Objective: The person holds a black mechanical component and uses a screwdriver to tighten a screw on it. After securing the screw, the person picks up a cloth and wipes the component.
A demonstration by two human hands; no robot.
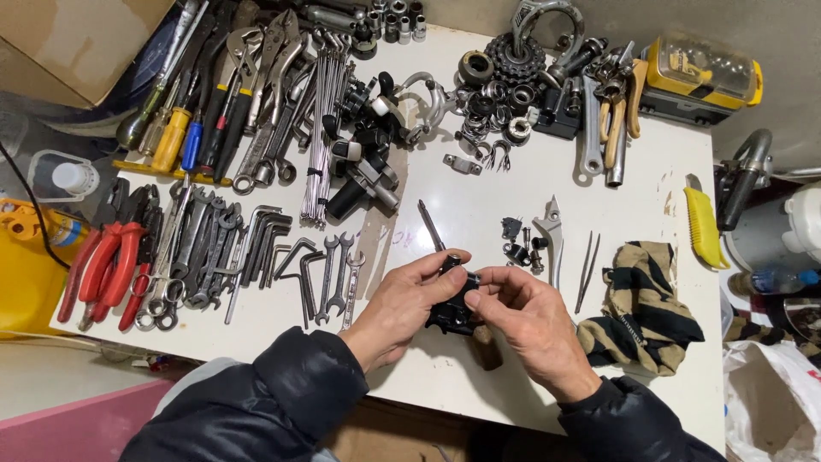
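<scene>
The fingers (445,275) of the left hand (402,308) are curled shut around a small black metal part (453,310), thumb and forefinger pinching its upper end, while the right hand (526,321) closes on the same part from the other side, its fingertips pressed to the top right corner. The part sits between the two hands, just above the near middle of the white table (479,205), held slightly off the surface as far as can be told; both hands touch it, so neither is nearer. Its long axis runs roughly up and down in the view, away from the body, though the fingers hide much of its outline. A screwdriver (430,226) lies just beyond the left fingertips, its shaft slanting toward the far left. To the right of it, close to the right hand's knuckles, sit a few small dark fittings (519,244) and a silver lever (552,231), then a pair of tweezers (587,269) and a striped rag (637,304) near the table's right edge. To the left, well apart from the hands, lie open-ended spanners (338,274), hex keys (265,235) and red-handled pliers (107,265). Farther back are a bundle of spokes (323,128), black brake parts (368,162), a sprocket cluster (513,60) and a yellow case (705,73). Nothing stands between the hands and the part.
</scene>
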